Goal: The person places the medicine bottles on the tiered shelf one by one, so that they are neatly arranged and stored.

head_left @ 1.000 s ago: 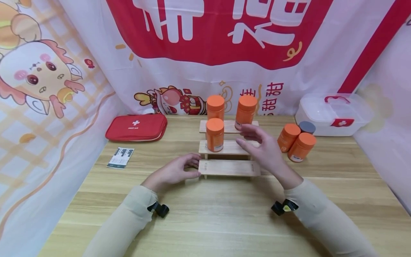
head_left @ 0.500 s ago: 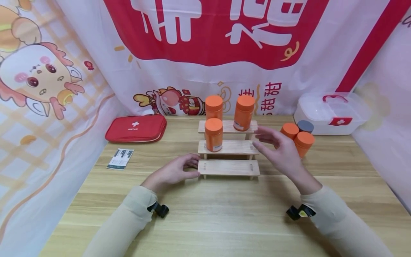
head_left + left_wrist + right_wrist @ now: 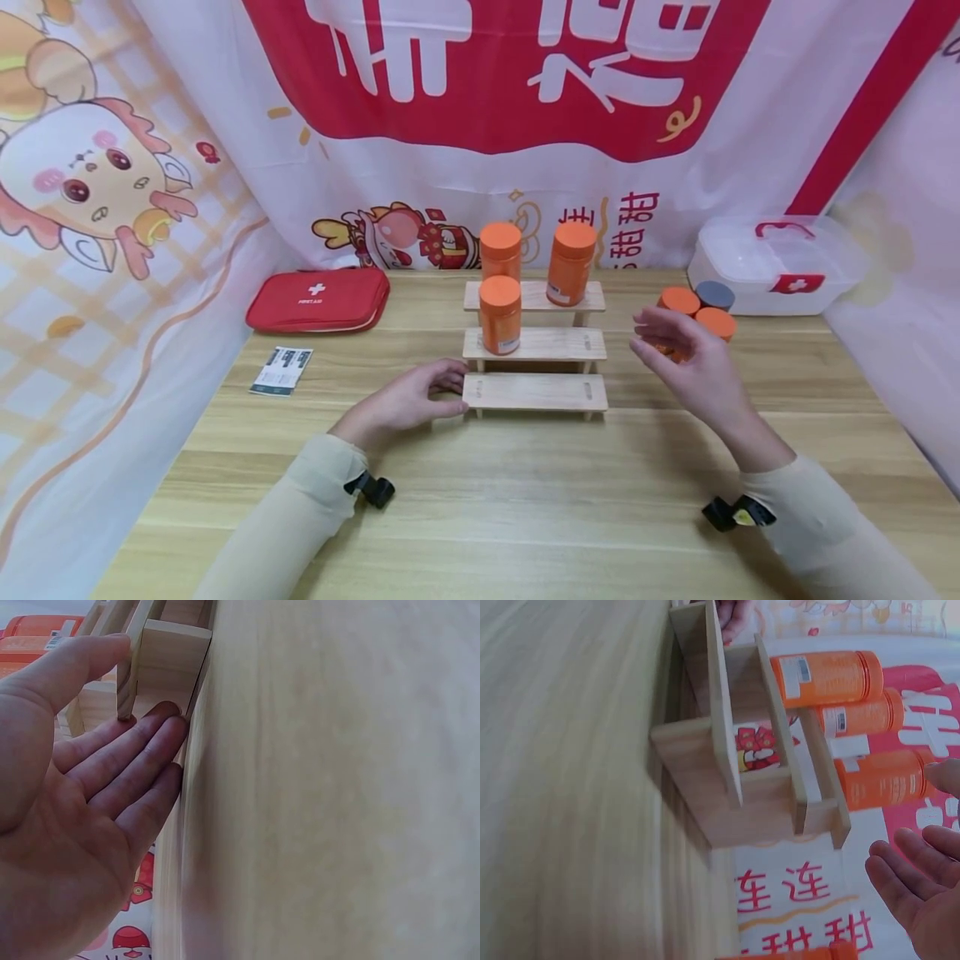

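At the left end of a three-tier wooden rack (image 3: 534, 390), my left hand (image 3: 405, 398) holds the lowest shelf's edge between thumb and fingers. Orange lidded bottles stand upright on it: one at the left of the top shelf (image 3: 500, 250), another at its right (image 3: 572, 271), and a third on the middle shelf's left (image 3: 501, 321). My right hand (image 3: 701, 367) hovers right of the rack with fingers apart, holding nothing. Behind it cluster two orange-lidded bottles, one farther back (image 3: 678, 298) and one to the right (image 3: 716, 322), plus a grey-lidded bottle (image 3: 715, 295). My hand partly hides them.
Back left on the wooden table (image 3: 480, 517) lies a red first aid pouch (image 3: 318, 300). Printed blister packs or cards (image 3: 282, 370) lie before it. At the back right stands a translucent white first aid box (image 3: 776, 267). A printed cloth hangs behind.
My right hand has let go of the bottle at the top shelf's right and moved right toward the bottle cluster. The left hand has stayed at the rack.
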Tool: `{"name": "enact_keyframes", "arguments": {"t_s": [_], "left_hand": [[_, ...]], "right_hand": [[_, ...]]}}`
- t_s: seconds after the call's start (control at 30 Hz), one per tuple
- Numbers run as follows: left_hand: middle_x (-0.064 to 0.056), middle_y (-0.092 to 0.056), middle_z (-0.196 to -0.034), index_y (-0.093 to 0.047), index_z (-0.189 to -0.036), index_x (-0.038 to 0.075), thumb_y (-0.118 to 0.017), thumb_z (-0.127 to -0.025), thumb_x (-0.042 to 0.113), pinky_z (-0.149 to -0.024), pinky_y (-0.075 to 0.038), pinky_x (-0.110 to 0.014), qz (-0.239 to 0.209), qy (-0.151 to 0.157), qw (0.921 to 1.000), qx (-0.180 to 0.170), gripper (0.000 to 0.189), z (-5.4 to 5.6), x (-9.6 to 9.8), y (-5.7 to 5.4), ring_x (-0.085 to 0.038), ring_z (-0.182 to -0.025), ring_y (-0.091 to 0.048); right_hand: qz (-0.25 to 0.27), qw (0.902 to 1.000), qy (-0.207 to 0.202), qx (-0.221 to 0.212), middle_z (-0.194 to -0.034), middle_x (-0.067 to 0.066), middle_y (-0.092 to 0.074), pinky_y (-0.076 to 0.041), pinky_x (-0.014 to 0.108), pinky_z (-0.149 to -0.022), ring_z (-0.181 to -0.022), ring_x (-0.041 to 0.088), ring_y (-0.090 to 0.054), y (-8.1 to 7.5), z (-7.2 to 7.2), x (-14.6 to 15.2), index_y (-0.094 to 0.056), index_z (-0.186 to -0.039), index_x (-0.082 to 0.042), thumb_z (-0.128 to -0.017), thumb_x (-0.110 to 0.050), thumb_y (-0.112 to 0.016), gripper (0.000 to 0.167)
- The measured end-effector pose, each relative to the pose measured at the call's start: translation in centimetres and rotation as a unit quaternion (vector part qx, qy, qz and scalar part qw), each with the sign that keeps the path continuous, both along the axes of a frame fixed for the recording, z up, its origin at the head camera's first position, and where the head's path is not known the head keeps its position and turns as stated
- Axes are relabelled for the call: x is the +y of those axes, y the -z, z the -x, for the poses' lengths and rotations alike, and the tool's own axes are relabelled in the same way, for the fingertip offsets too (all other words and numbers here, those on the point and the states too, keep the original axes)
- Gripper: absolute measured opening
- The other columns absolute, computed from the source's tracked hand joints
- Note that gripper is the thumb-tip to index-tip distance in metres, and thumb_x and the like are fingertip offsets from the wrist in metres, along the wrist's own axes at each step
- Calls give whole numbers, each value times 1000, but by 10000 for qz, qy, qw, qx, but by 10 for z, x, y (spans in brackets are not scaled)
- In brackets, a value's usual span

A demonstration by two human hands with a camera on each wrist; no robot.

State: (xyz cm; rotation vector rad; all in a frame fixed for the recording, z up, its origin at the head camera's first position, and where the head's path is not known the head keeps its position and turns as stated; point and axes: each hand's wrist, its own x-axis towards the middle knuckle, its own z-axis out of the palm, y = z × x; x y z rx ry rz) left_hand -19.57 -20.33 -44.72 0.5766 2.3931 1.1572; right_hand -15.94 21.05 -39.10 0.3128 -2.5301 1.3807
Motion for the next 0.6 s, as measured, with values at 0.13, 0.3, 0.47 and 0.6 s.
{"name": "enact_keyframes", "arguments": {"t_s": [0.13, 0.3, 0.47, 0.6], "left_hand": [[-8, -69, -140, -55, -151, 8, -78, -101, 28, -122, -49, -51, -13, 34, 10000, 17, 58, -1, 1, -1, -28, -135, -64], [-10, -68, -141, -55, -151, 7, -78, -101, 27, -122, -49, -51, -29, 81, 10000, 47, 59, 0, 1, -1, -29, -135, -63], [-10, -67, -143, -54, -152, 7, -78, -101, 28, -123, -48, -52, -22, 83, 10000, 12, 60, 0, 1, -2, -29, -137, -62], [-9, -67, -144, -53, -153, 8, -78, -101, 30, -124, -47, -52, -6, 55, 10000, -51, 62, 1, 0, -1, -29, -137, -62]], "right_hand": [[5, 9997, 132, -214, -136, 14, -72, -51, 2, -93, -113, 2, -66, 6, -7, 13, -63, -146, -10, -104, -28, -75, 48], [-39, 9994, 265, -208, -136, 11, -71, -49, 0, -94, -113, -6, -63, 13, -15, 30, -61, -148, -7, -104, -26, -74, 49], [71, 9992, 364, -175, -128, -12, -70, -49, 0, -94, -111, -10, -63, 18, -22, 51, -60, -148, -2, -103, -18, -76, 50], [-4, 9974, 622, -358, -128, -15, -68, -50, -1, -91, -110, -16, -61, 22, -29, 69, -58, -150, -3, -104, -23, -74, 52]]}}
